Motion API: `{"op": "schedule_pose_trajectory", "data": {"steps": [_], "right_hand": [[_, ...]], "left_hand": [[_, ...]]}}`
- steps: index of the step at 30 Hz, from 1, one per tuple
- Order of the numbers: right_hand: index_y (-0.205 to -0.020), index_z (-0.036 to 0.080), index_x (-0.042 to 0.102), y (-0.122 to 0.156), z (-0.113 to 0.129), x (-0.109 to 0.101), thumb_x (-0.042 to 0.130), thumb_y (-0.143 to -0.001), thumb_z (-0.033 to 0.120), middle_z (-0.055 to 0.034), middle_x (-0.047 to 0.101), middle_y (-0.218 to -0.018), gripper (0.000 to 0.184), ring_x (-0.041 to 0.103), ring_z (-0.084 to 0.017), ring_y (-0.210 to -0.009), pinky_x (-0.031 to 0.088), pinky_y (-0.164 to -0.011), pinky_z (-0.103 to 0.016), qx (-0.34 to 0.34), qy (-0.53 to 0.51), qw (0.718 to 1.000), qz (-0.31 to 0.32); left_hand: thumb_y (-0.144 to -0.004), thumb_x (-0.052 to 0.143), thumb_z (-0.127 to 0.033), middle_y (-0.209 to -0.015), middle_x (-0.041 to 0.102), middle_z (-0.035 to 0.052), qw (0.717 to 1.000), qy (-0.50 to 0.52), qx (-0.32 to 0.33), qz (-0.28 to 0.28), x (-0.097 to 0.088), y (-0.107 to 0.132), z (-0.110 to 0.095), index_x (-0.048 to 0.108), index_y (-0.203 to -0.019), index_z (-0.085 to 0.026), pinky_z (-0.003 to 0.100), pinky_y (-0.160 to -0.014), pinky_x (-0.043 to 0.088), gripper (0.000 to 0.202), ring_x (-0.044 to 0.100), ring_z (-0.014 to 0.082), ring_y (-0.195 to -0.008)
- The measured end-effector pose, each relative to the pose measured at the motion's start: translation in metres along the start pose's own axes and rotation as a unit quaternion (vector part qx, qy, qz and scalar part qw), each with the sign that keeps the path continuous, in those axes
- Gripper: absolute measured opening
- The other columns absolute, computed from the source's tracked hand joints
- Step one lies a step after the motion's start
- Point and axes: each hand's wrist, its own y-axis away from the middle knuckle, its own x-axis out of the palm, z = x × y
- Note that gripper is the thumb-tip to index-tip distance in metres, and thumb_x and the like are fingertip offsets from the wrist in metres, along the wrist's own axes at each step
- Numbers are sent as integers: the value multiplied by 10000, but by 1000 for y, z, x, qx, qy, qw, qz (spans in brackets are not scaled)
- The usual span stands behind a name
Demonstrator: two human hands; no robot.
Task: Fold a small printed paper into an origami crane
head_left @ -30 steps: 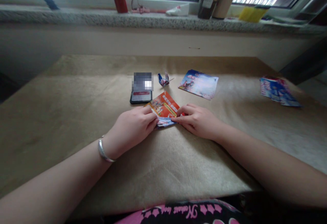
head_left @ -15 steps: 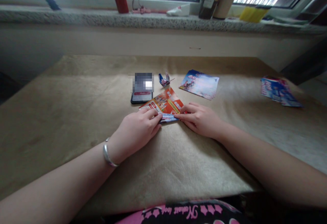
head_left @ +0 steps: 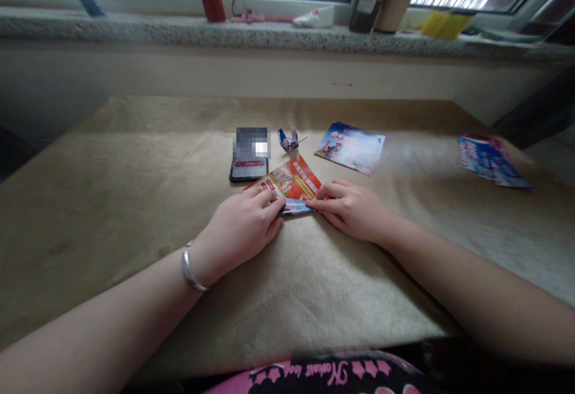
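An orange printed paper sheet (head_left: 291,183), partly folded, lies on the tan cloth-covered table (head_left: 135,190). My left hand (head_left: 240,229), with a silver bracelet at the wrist, has its fingers curled and pressed on the paper's near left edge. From the other side, my right hand (head_left: 350,209) pinches the near right edge with fingers together. Both hands hold the fold down against the table.
A phone (head_left: 249,157) lies just behind the paper. A small folded paper crane (head_left: 290,141) sits beyond it, and a printed sheet (head_left: 351,147) to its right. More printed sheets (head_left: 489,160) lie at the far right. The windowsill (head_left: 269,33) holds several items.
The orange paper has tipped down flatter toward the table and shifted slightly. Both hands moved a little away from me, still pressing its near edge.
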Motion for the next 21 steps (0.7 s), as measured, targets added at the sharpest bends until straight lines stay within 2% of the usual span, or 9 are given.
{"op": "schedule_pose_trajectory", "data": {"steps": [6,11,17,21], "right_hand": [[-1061,212,701,-1,1,-1,473,-908,209,-76,659,-913,275,548,-170,-818,452,-706,-289,-1,5,1000,1],[-1056,222,698,0,0,-1,487,-907,227,-62,675,-939,258,568,-175,-843,452,-726,-292,13,10,1000,9],[-999,231,705,1,0,-2,491,-915,265,-54,686,-954,232,581,-166,-847,444,-710,-276,17,10,1000,4],[-959,226,720,-1,0,-3,475,-922,261,-58,681,-923,251,580,-164,-842,448,-701,-268,15,6,1000,6]], "left_hand": [[-914,434,-267,-1038,604,107,1000,-1,14,-5,1,0,1,596,-1166,-209,402,-814,505,305,555,264,-979],[-908,441,-272,-1034,602,118,1000,0,5,1,-1,0,-1,605,-1158,-203,399,-784,511,306,558,272,-968],[-896,450,-247,-1014,603,118,1000,14,2,1,0,0,-2,606,-1162,-200,424,-836,497,311,560,269,-977],[-896,445,-225,-1067,609,125,1000,16,3,-17,5,-1,-5,617,-1144,-156,450,-946,449,310,544,277,-1048]]}}
